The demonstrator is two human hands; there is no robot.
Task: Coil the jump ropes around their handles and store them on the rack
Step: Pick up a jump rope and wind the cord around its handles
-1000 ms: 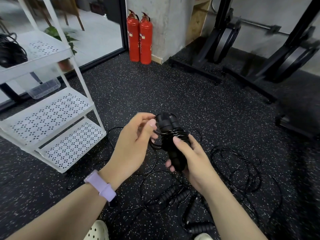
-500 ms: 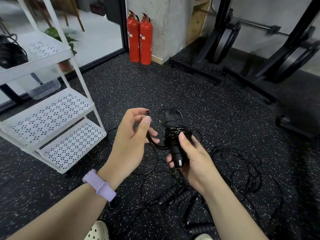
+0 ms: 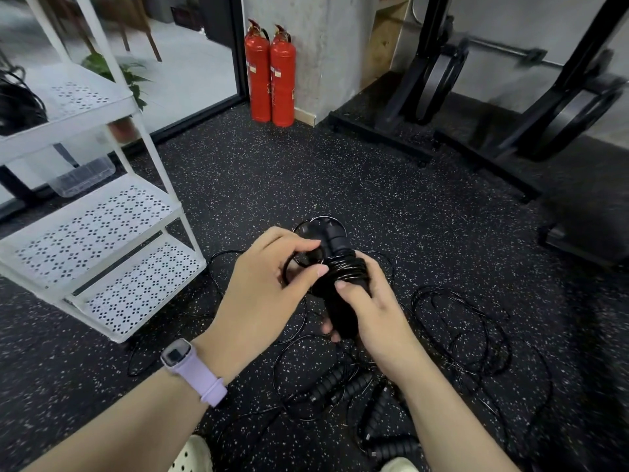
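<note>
Right hand point(image 3: 374, 311) gripping ribbed black handles point(image 3: 337, 287), left hand point(image 3: 265, 287) pinching glossy cord point(image 3: 343, 267)

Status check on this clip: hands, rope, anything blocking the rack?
Right hand grips the handles, cord coiled round them. Left hand pinches the last loop of cord. Rack to the left, path open; loose ropes on the floor.
</note>
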